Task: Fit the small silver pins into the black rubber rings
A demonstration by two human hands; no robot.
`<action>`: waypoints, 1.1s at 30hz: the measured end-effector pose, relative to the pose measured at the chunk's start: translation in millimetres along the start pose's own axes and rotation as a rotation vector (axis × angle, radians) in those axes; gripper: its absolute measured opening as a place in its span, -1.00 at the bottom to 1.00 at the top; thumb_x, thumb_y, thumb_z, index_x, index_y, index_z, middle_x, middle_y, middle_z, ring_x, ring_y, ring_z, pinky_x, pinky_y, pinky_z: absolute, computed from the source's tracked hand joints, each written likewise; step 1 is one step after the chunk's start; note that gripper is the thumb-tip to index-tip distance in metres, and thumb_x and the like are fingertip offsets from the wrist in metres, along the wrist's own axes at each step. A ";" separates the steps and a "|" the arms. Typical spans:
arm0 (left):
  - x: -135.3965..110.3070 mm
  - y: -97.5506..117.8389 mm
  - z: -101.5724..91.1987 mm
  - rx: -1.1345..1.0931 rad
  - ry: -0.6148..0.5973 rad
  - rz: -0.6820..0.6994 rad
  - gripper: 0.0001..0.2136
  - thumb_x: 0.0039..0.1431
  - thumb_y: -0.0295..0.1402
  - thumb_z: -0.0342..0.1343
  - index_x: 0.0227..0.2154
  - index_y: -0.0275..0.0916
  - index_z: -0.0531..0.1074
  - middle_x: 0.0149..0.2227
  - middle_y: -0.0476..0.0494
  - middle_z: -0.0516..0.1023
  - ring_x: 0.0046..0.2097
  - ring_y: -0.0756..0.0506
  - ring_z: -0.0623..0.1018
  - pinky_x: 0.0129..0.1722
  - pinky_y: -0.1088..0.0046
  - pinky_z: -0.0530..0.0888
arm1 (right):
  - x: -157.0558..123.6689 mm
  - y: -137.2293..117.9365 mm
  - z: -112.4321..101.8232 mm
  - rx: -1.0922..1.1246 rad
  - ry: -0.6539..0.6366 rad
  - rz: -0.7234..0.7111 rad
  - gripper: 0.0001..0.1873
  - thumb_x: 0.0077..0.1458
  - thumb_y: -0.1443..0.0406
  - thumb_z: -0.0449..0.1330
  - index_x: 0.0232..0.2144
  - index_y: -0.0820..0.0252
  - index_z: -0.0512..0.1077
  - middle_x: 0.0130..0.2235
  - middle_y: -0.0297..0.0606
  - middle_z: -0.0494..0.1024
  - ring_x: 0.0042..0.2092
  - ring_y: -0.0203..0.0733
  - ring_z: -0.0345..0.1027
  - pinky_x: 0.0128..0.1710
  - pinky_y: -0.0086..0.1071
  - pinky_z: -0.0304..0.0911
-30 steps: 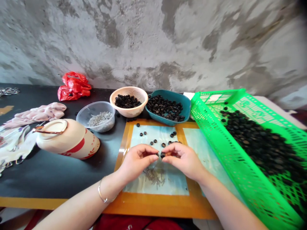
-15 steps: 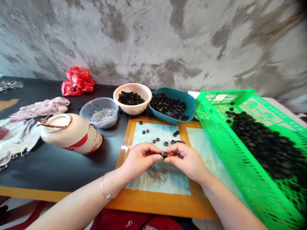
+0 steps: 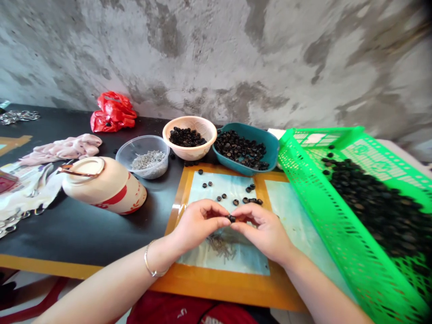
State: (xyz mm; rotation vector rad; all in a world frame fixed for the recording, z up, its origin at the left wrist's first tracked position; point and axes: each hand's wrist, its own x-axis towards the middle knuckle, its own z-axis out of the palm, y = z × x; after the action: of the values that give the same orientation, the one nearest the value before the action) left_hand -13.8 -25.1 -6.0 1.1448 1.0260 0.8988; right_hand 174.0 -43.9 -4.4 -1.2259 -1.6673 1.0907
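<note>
Between the fingertips of both hands is a small round black piece (image 3: pixel 231 218), partly hidden by the fingers. My left hand (image 3: pixel 202 223) pinches it from the left with thumb and forefinger. From the other side my right hand (image 3: pixel 263 229) pinches it too, so the two hands nearly meet. Below them a loose pile of thin metal pins (image 3: pixel 221 246) lies on a pale blue sheet (image 3: pixel 243 265) taped down with brown tape. Several black round pieces (image 3: pixel 236 202) are scattered on the sheet just beyond the hands.
Behind the sheet stand a clear bowl (image 3: pixel 126 155) of metal pins, a pink bowl (image 3: pixel 205 150) and a teal basin (image 3: pixel 232 165) of black pieces. A green crate (image 3: pixel 313 225) fills the right. A cream bottle (image 3: pixel 114 193), gloves (image 3: pixel 67 147) and a red plastic bag (image 3: pixel 116 114) are leftward.
The view has shifted slightly, so the table things sit a little further right. Both hands stay in nearly the same place, still holding the black piece, which seems slightly turned.
</note>
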 end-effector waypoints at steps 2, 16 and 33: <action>0.3 0.6 -0.4 -0.033 0.010 -0.010 -0.84 -0.17 -0.38 0.36 -0.47 -0.29 0.54 -0.44 -0.11 0.61 -0.38 -0.05 0.54 -0.33 0.45 0.46 | -1.5 -0.1 0.4 0.011 -0.014 0.002 -0.84 0.01 0.29 0.30 -0.28 0.13 0.50 -0.37 -0.29 0.61 -0.35 -0.22 0.50 -0.31 -0.36 0.43; 2.5 -5.4 -4.7 -0.061 -0.054 -0.056 -0.77 -0.10 -0.24 0.35 -0.56 -0.31 0.50 -0.58 -0.05 0.51 -0.48 0.01 0.43 -0.41 0.48 0.34 | -2.8 -1.6 0.8 -0.263 0.051 -0.193 -0.86 0.09 0.33 0.28 -0.24 0.08 0.51 -0.37 -0.31 0.56 -0.34 -0.22 0.43 -0.29 -0.33 0.36; 2.3 -5.4 -3.3 0.099 -0.051 -0.158 -0.66 -0.02 -0.08 0.27 -0.59 -0.28 0.42 -0.62 -0.02 0.47 -0.54 0.03 0.40 -0.49 0.52 0.31 | -0.5 4.2 1.8 -0.380 -0.019 -0.403 -0.92 0.15 0.35 0.25 -0.27 0.09 0.47 -0.35 -0.32 0.61 -0.33 -0.22 0.46 -0.27 -0.33 0.36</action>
State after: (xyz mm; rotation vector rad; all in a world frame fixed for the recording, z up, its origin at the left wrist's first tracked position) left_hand -16.1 -23.1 -12.0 1.1454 1.1127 0.6973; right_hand 173.6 -44.1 -8.9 -1.0363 -2.0866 0.5577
